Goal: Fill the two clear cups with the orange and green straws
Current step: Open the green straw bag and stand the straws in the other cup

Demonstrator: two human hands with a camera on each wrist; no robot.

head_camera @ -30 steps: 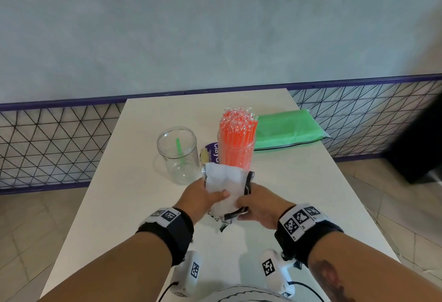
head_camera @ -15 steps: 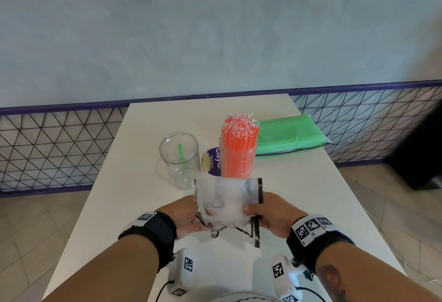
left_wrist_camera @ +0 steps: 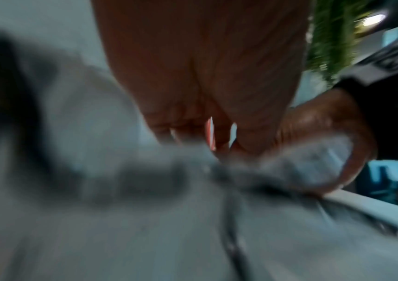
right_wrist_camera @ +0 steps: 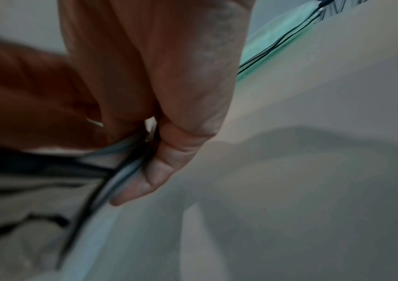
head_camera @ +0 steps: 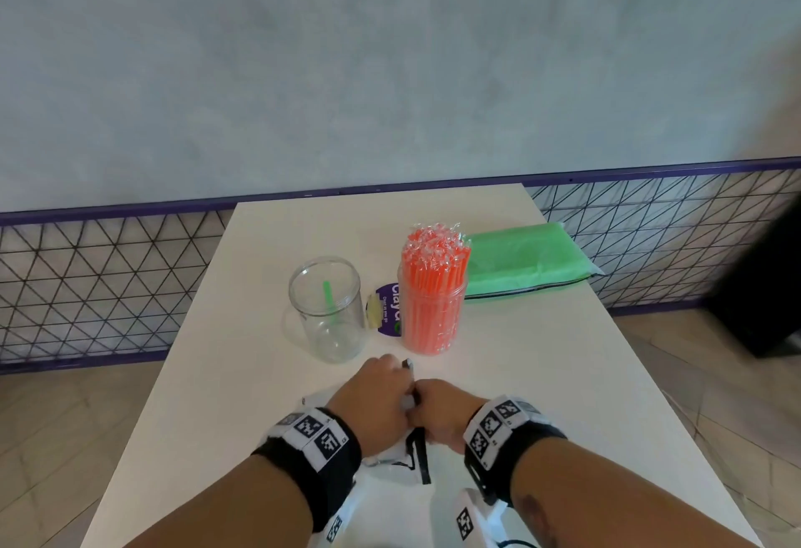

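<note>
**Item: plastic bag held in two hands, near edge of table**

1. Plastic bag [head_camera: 403, 474]. Thin, whitish, with black printed lines and a black strip along one edge. It lies crumpled on the table [head_camera: 542, 374] at the 6 o'clock end, mostly covered by both hands. One corner shows at 9 o'clock of the left hand.

2. Left hand [head_camera: 381, 400]. Knuckles up, fingers curled down over the bag. The left wrist view is blurred, so the grip is only probable: the fingers seem to bunch the film [left_wrist_camera: 313, 161] against the palm.

3. Right hand [head_camera: 442, 413]. Touches the left hand at its 3 o'clock side. In the right wrist view the thumb and curled fingers [right_wrist_camera: 159, 171] pinch the black edge strip [right_wrist_camera: 125, 171] tightly.

4. Clear jar [head_camera: 329, 309]. Upright, at 11 o'clock of the hands, near them but apart. It holds a single green straw [head_camera: 329, 300], leaning.

5. Jar of orange straws [head_camera: 433, 304]. Upright, at 12 to 1 o'clock of the hands, packed full, with wrapped tips standing above the rim.

6. Purple packet [head_camera: 388, 309]. Stands between the two jars, partly hidden by them.

7. Green pouch [head_camera: 524, 261]. Flat, at 3 o'clock of the orange straws, just beside their jar, by the table's right edge.

8. Wire fence [head_camera: 86, 287]. Purple-framed, at 12 o'clock of the table, below a grey wall [head_camera: 390, 70].
</note>
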